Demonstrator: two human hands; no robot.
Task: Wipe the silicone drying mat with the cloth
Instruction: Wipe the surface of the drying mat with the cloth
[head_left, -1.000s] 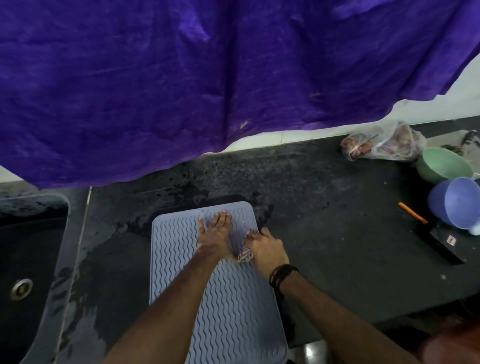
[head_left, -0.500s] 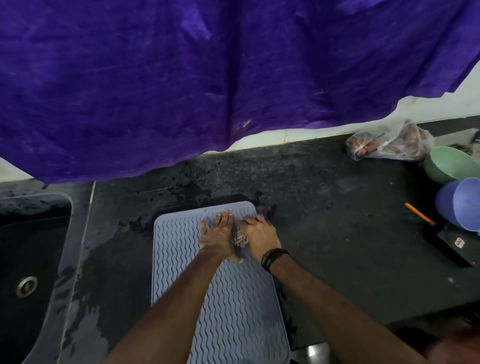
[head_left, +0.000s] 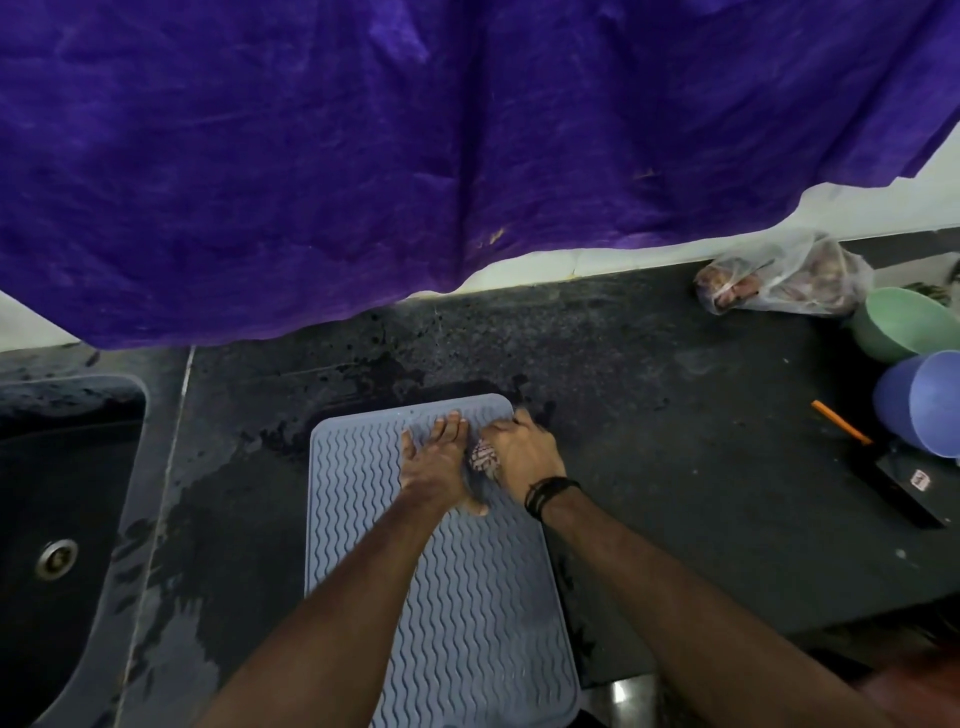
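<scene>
A grey-blue silicone drying mat (head_left: 457, 597) with a wavy ribbed surface lies on the dark wet counter (head_left: 675, 426), its long side running away from me. My left hand (head_left: 434, 462) lies flat on the mat's far part, fingers straight and pressing down. Just to its right, my right hand (head_left: 522, 452) grips a small patterned cloth (head_left: 483, 454) bunched under the palm, at the mat's far right corner. Only a bit of the cloth shows between the two hands.
A dark sink (head_left: 57, 519) with a drain lies at the left. A large purple fabric (head_left: 415, 156) hangs over the back wall. At the right stand a green bowl (head_left: 909, 322), a blue bowl (head_left: 924, 402), a plastic bag (head_left: 779, 280), an orange pencil (head_left: 841, 422) and a black box (head_left: 904, 483).
My right hand has slid the cloth away from me along the mat's right side, up to its far right corner. My left hand has stayed pressed on the mat.
</scene>
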